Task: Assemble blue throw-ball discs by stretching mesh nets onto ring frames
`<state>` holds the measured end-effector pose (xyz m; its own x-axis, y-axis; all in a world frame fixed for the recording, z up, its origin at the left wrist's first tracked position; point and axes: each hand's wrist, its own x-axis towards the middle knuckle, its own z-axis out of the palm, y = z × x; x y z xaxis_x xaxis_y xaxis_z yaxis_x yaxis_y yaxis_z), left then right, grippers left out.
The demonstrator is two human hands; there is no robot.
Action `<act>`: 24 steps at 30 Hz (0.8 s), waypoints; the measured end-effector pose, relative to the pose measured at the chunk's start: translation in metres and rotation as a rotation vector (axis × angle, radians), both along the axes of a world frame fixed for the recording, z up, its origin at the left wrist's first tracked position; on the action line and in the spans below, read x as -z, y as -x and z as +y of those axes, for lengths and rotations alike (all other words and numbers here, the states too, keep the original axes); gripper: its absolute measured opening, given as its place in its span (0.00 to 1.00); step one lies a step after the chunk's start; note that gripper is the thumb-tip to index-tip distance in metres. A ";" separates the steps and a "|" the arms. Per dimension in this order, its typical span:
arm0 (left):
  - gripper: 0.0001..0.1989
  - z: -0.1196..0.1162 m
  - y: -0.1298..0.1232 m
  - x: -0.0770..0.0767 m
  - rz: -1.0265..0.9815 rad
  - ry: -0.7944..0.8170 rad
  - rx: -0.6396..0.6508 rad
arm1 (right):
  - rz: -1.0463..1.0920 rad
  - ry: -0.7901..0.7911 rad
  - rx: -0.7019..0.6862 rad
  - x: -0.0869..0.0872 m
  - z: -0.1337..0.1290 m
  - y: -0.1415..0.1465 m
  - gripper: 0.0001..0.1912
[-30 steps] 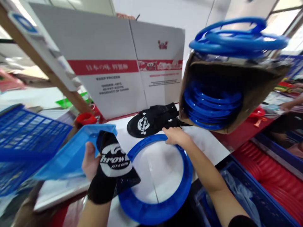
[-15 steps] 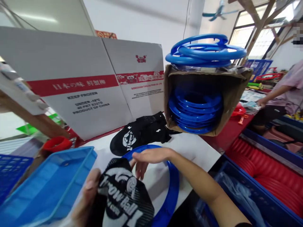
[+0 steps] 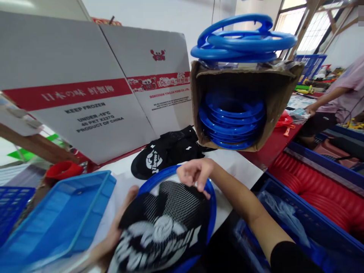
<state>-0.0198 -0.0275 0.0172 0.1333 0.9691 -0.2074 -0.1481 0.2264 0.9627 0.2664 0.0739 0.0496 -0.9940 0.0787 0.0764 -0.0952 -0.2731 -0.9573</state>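
A round black cloth (image 3: 167, 212) with white "Throw Ball" lettering and a striped mesh-like patch lies spread across a blue plastic ring (image 3: 212, 212). The ring's rim shows along the top and right of the cloth. My left hand (image 3: 121, 218), partly blurred, grips the cloth's left edge, its thumb on the near side. Over the ring's upper right, my right hand (image 3: 196, 172) has curled fingers, with the fingertips at the cloth's far edge. Behind the ring, more black printed cloths (image 3: 167, 151) lie in a pile on the white work surface (image 3: 236, 172).
A cardboard box (image 3: 280, 110) holds stacked blue rings (image 3: 231, 125), with more blue rings (image 3: 244, 43) on top. A light-blue tray (image 3: 65, 212) stands left. Crates (image 3: 321, 231) with red rings (image 3: 327, 204) sit right. A white carton (image 3: 85, 91) stands behind. A person (image 3: 338, 98) works far right.
The black cloth, bunched in my left hand before, is now spread over the blue ring. My right hand has moved right to the cloth's far edge, and its fingers have curled.
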 end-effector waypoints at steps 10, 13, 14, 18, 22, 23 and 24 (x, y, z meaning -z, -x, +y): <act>0.20 0.032 -0.038 -0.009 0.797 -0.219 0.399 | -0.145 -0.103 0.408 0.038 0.029 -0.011 0.20; 0.17 0.029 -0.037 -0.002 0.940 -0.263 0.461 | -0.249 -0.166 0.376 0.037 0.032 -0.016 0.17; 0.16 0.027 -0.036 -0.004 0.933 -0.264 0.489 | -0.281 -0.187 0.358 0.035 0.032 -0.019 0.16; 0.18 0.022 -0.024 -0.021 0.790 -0.274 0.607 | -0.395 -0.273 0.311 0.021 0.030 -0.028 0.22; 0.18 0.019 -0.007 -0.026 1.024 -0.165 0.492 | -0.699 -0.492 0.325 0.006 0.020 -0.017 0.28; 0.18 0.018 -0.006 -0.025 1.114 -0.135 0.438 | -0.806 -0.579 0.326 0.002 0.015 -0.011 0.30; 0.18 0.017 -0.006 -0.024 1.189 -0.119 0.404 | -0.896 -0.669 0.322 -0.001 0.011 -0.004 0.31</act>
